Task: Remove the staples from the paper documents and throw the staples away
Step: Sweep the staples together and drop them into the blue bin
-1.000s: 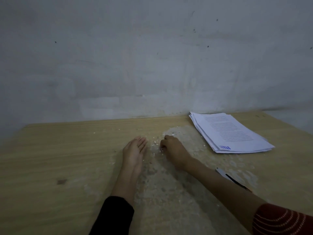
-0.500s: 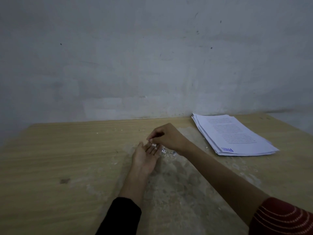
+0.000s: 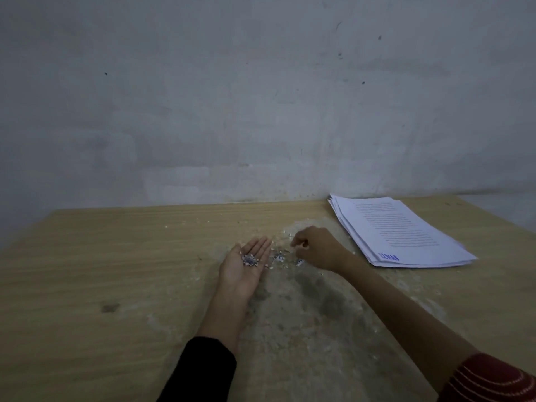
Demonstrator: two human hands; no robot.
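My left hand (image 3: 243, 269) lies palm up on the wooden table (image 3: 95, 256), fingers straight, with a small heap of staples and paper bits (image 3: 250, 260) in the palm. Just to its right, my right hand (image 3: 314, 248) rests knuckles up with curled fingers, its fingertips down among loose staples and scraps (image 3: 282, 256) on the table; whether it pinches one is hidden. A stack of printed paper documents (image 3: 397, 232) lies at the back right, close to the right hand.
A bare grey wall (image 3: 261, 97) stands right behind the table. Tiny white paper flecks (image 3: 200, 221) are scattered near the table's back edge. The middle of the table top is worn and stained.
My right hand had lifted over the left palm and dropped bits there; now it has moved back down to the right, onto the scraps on the table. The left palm stays open.
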